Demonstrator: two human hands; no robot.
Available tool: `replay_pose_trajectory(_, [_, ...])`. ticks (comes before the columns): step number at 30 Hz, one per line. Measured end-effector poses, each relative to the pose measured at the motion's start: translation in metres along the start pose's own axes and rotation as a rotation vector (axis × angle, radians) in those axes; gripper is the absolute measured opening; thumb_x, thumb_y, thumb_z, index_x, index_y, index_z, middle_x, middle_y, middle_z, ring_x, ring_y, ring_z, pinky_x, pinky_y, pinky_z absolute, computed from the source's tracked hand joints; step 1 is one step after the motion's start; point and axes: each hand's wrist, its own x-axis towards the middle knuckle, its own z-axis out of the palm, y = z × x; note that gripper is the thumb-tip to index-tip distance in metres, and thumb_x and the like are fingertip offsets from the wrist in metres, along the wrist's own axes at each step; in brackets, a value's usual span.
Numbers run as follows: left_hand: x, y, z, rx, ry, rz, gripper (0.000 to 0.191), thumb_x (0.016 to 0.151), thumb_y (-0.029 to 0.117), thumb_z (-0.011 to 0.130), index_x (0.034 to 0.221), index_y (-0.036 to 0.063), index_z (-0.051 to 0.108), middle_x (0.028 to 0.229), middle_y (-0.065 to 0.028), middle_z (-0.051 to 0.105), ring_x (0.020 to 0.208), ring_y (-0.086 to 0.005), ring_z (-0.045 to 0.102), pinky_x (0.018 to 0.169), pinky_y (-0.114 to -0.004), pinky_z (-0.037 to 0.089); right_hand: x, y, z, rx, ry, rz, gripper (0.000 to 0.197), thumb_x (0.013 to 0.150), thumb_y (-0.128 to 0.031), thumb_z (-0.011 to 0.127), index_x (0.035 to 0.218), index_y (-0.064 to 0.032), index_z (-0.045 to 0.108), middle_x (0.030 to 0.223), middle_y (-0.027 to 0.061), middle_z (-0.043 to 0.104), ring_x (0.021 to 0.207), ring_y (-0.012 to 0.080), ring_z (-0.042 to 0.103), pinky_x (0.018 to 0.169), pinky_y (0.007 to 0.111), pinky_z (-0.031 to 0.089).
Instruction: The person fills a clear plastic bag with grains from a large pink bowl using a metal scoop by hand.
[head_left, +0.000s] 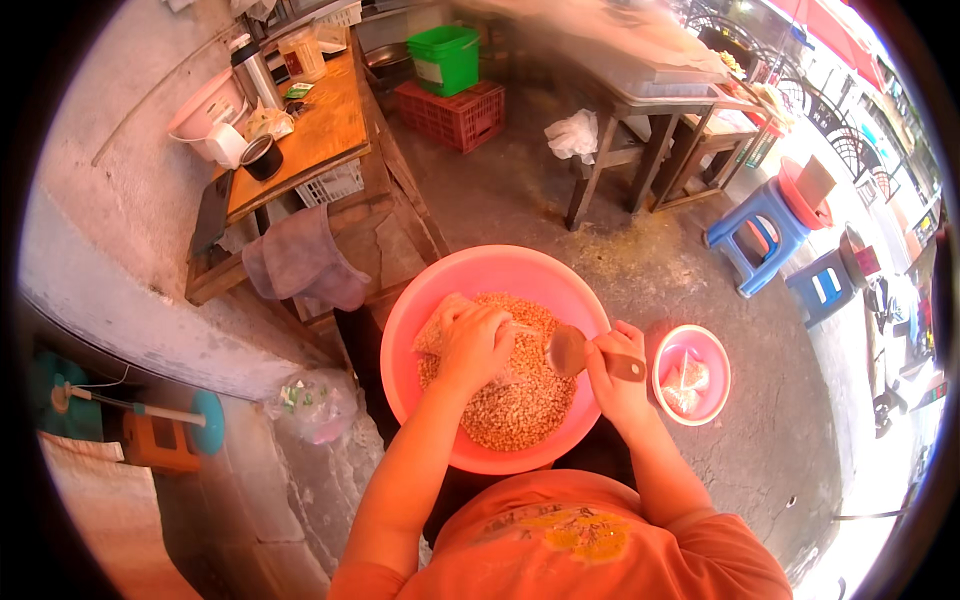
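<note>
A large pink plastic basin rests on my lap, holding a heap of small tan grains or beans. Over the heap, my left hand grips a clear plastic bag partly filled with the same stuff. Near the basin's right rim, my right hand is closed on the handle of a round scoop, whose bowl lies over the grains. Whether the scoop holds anything cannot be told. To the right, a small pink bucket on the floor contains filled clear bags.
A wooden table with a thermos, a dark cup and a hanging cloth stands front left. Ahead are a red crate and green bucket. Blue stools stand at right; a plastic bag lies left.
</note>
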Motion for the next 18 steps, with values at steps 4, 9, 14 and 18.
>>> replay_pose_trajectory(4, [0.002,0.004,-0.004,-0.013,-0.055,-0.055,0.009,0.079,0.017,0.063,0.082,0.0084,0.063,0.083,-0.0057,0.065,0.090,-0.0236,0.062,0.092,-0.041,0.033,-0.007,0.000,0.004,-0.179,-0.289,0.039,0.020,0.092,-0.020,0.056,0.082,-0.0061,0.067,0.066,0.0092,0.062,0.071,0.0275,0.062,0.097,0.047,0.037])
replay_pose_trajectory(9, [0.002,0.002,-0.001,-0.011,-0.051,-0.048,0.008,0.078,0.016,0.063,0.081,0.0089,0.062,0.084,-0.0054,0.065,0.090,-0.0238,0.061,0.091,-0.042,0.033,0.004,-0.015,-0.007,-0.033,-0.260,0.129,0.016,0.091,-0.018,0.058,0.084,-0.0069,0.067,0.065,0.0098,0.061,0.071,0.0294,0.061,0.096,0.047,0.038])
replay_pose_trajectory(14, [0.003,0.003,-0.003,-0.026,-0.057,-0.036,0.008,0.078,0.016,0.063,0.081,0.0087,0.061,0.084,-0.0062,0.065,0.090,-0.0245,0.061,0.091,-0.041,0.033,0.002,-0.023,0.023,0.137,-0.087,-0.198,0.005,0.087,-0.009,0.063,0.083,-0.0066,0.060,0.071,0.0110,0.057,0.069,0.0306,0.056,0.079,0.044,0.042])
replay_pose_trajectory(18, [0.003,0.004,-0.002,-0.005,-0.075,-0.072,0.011,0.078,0.018,0.064,0.083,0.0081,0.063,0.084,-0.0055,0.065,0.089,-0.0248,0.062,0.091,-0.042,0.032,0.002,-0.024,0.025,0.088,-0.291,-0.200,0.005,0.085,-0.008,0.064,0.085,-0.0065,0.059,0.075,0.0090,0.058,0.075,0.0295,0.057,0.082,0.043,0.042])
